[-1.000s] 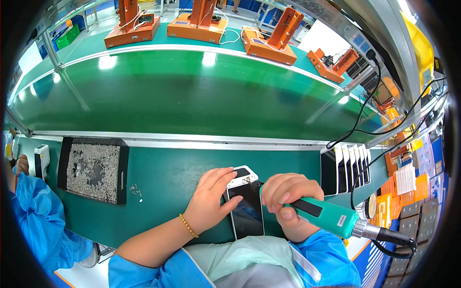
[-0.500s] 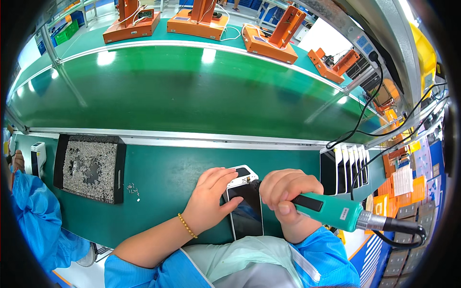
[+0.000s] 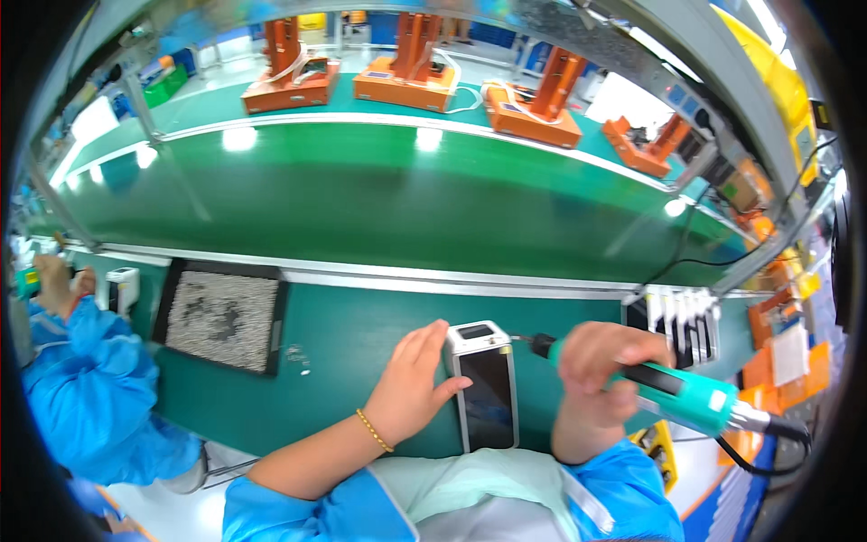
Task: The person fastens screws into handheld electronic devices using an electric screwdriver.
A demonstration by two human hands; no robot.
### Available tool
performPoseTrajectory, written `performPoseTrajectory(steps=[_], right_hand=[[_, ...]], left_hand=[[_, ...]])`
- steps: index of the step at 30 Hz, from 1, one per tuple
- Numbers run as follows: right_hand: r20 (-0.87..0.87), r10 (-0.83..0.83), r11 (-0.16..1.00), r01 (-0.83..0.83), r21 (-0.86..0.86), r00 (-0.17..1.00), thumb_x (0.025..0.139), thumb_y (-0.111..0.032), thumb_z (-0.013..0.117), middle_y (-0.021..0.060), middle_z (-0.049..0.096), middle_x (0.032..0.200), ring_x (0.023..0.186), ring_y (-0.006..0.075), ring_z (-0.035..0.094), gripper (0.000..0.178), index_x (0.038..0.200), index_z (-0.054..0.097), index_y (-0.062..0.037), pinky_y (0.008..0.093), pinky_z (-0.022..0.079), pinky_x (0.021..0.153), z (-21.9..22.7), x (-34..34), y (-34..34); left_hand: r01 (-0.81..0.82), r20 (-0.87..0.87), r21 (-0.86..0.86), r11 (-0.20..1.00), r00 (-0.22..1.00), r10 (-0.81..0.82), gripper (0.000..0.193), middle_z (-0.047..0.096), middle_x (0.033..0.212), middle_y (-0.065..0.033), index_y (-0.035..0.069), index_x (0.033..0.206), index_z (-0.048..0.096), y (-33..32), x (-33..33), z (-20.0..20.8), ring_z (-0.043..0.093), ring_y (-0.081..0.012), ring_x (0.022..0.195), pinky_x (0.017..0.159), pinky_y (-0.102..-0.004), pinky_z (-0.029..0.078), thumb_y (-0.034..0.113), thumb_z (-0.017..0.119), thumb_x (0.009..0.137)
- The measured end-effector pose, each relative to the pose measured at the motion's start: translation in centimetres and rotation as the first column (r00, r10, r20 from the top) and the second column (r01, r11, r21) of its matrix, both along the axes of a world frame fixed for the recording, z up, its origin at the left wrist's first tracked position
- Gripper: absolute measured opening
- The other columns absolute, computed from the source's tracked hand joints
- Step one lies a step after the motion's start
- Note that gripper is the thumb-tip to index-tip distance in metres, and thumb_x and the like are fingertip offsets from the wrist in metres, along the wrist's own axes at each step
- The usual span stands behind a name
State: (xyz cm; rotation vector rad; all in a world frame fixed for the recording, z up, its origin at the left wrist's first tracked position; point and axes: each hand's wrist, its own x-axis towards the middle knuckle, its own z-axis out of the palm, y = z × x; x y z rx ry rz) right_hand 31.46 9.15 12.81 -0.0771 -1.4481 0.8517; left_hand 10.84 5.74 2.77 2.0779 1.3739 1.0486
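Note:
A white handheld device [image 3: 488, 388] with a large dark screen and a small dark window at its top end lies on the green bench top. My left hand [image 3: 411, 384] lies along its left edge, fingers stretched out and thumb over the screen's edge. A yellow beaded bracelet circles that wrist. In my closed right hand [image 3: 610, 366] is a green electric screwdriver [image 3: 695, 397], held nearly level. Its thin bit points left at the device's upper right corner; whether it touches cannot be made out.
A black tray [image 3: 221, 316] of many small metal screws sits at left, with a few loose ones beside it. Several similar devices [image 3: 682, 325] stand in a row at right. Another person's hands [image 3: 63, 285] are at far left, near another white device [image 3: 122, 289]. Orange fixtures [image 3: 406, 81] line the far bench.
The screwdriver has shifted right, its bit moving off the device's top to beside its corner. My left fingers have slid from the device's top to its left edge. The whole view has turned slightly.

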Motion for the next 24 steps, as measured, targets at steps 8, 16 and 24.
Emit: performPoseTrajectory(steps=[8, 16, 24], right_hand=[[-0.036, -0.237, 0.966, 0.239, 0.101, 0.971, 0.089, -0.029, 0.070, -0.0003, 0.050, 0.054, 0.042, 0.0132, 0.050, 0.031, 0.098, 0.051, -0.0069, 0.0260, 0.041, 0.040, 1.5, 2.4, -1.1], [-0.013, -0.182, 0.973, 0.182, 0.139, 0.983, 0.090, -0.029, 0.069, 0.0006, 0.052, 0.057, 0.043, 0.0137, 0.052, 0.030, 0.097, 0.050, -0.0065, 0.0267, 0.044, 0.041, 1.6, 1.6, -1.3], [-0.019, -0.236, 0.950, 0.235, 0.204, 0.972, 0.092, -0.035, 0.064, -0.0048, 0.045, 0.056, 0.048, 0.0077, 0.044, 0.030, 0.099, 0.051, -0.0096, 0.0220, 0.034, 0.046, -0.3, 3.1, -1.8]], left_hand=[[-0.366, -0.252, 0.068, 0.928, 0.894, 0.371, 0.015, 0.059, 0.085, -0.0103, 0.005, 0.096, 0.064, -6.3, -8.2, -1.1, 0.059, -0.0246, 0.064, 0.058, -0.0346, 0.049, 0.009, 0.070, 0.082], [-0.695, -0.464, 0.033, 0.719, 0.626, 0.627, 0.017, 0.066, 0.072, -0.0139, 0.007, 0.097, 0.062, -5.7, -11.0, -1.8, 0.066, -0.0329, 0.063, 0.057, -0.0423, 0.053, 0.019, 0.065, 0.086], [-0.681, -0.478, 0.036, 0.731, 0.631, 0.612, 0.014, 0.067, 0.074, -0.0155, 0.008, 0.091, 0.058, -4.6, -10.4, -3.1, 0.066, -0.0357, 0.064, 0.057, -0.0469, 0.054, 0.021, 0.061, 0.088]])
